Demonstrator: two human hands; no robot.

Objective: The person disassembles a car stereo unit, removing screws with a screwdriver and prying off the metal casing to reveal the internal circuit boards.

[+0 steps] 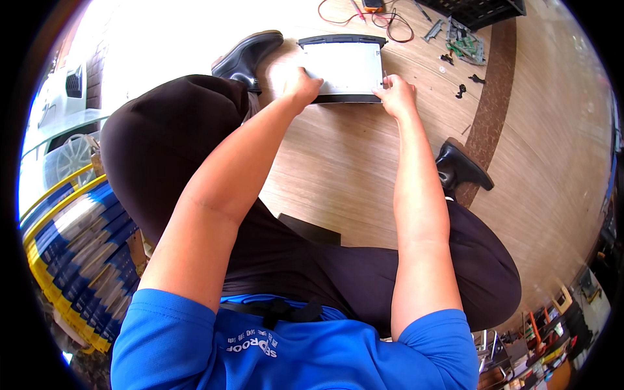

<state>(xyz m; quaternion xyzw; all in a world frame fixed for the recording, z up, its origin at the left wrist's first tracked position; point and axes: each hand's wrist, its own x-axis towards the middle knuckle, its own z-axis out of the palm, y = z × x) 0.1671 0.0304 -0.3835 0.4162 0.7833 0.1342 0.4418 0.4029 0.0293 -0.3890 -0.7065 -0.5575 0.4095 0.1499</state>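
A flat, pale metal box [344,67] with a black curved bar along its far edge and a black strip along its near edge sits at arm's length between my feet. My left hand [303,88] grips its near left corner, thumb pressed on the pale top. At the near right corner, the fingers and thumb of my right hand [397,95] close on the box's side. The undersides of both hands' grips are hidden. Whether the box rests on the floor or is slightly raised, I cannot tell.
Right of the box lie a green circuit board [465,45] and several small black parts [461,91]. Beyond it are red and black cables [398,26], an orange-black meter [373,5] and a black crate [478,12]. My boots [250,57] flank the work. A yellow-framed rack [71,260] stands left.
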